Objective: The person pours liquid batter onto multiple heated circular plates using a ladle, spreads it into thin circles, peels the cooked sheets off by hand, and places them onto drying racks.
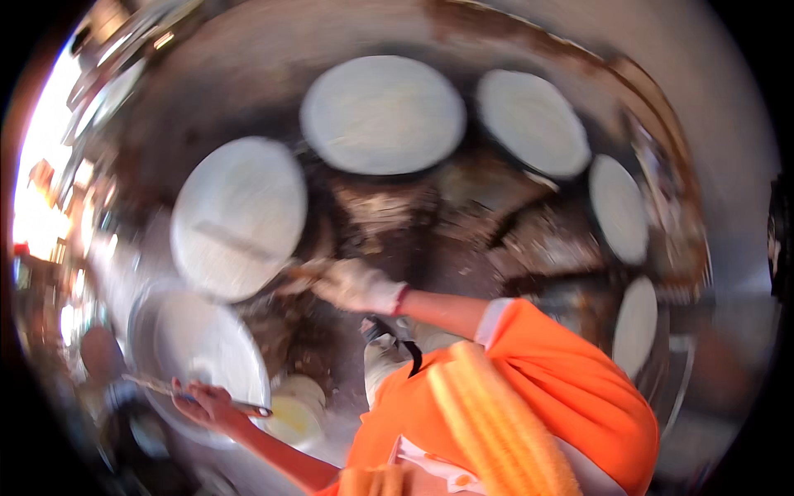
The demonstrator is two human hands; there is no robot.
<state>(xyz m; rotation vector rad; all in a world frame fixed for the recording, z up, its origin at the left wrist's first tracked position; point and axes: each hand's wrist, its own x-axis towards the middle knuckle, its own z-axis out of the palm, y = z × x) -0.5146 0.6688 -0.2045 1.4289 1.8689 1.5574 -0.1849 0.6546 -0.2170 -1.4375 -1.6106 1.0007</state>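
My right hand [356, 285], in a pale glove with a red cuff, is closed on a flat spreader [236, 241]. Its long blade reaches over the near-left round griddle [223, 198], which is covered by a pale, whitish layer. Blur hides whether the blade touches that layer. Lower left, my bare left hand [203, 405] grips a long thin spatula [252, 409] with a dark handle end. It lies across the front of a large metal basin [136, 331] with whitish contents. Beside the basin stands a pale bucket [306, 388] with something yellowish in it.
More round, pale-covered griddles curve away to the right: a large one [385, 116] at the far middle, then others [533, 124], [619, 211] and a near-right one [635, 326]. Stacked firewood-like pieces [554, 240] lie inside the arc. Blurred clutter and bright light fill the left edge.
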